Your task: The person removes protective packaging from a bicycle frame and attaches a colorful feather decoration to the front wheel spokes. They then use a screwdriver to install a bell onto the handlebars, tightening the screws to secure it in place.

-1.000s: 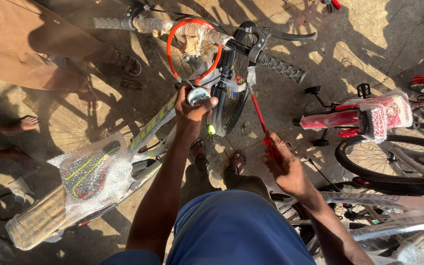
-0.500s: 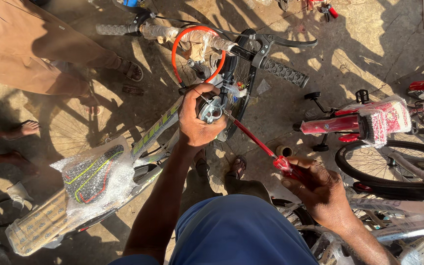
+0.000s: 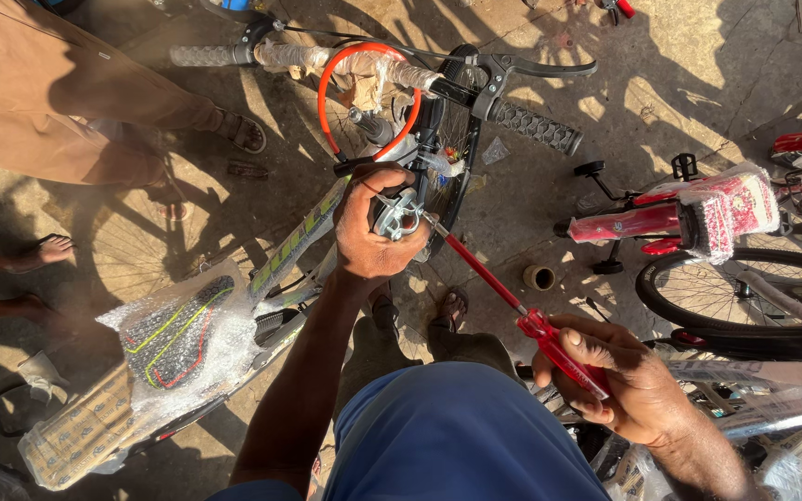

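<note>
The left hand [image 3: 373, 232] has its fingers curled tight around a small silver metal fitting [image 3: 397, 215] at the bicycle frame [image 3: 294, 246] just below the handlebar [image 3: 475, 83], while the right hand [image 3: 619, 380] grips the red-handled screwdriver [image 3: 536, 325], its tip meeting that fitting.

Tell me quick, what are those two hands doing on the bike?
Left hand clamps a metal fitting at the bike frame. Right hand grips a red screwdriver, tip at the fitting. Orange cable loops just above.
</note>
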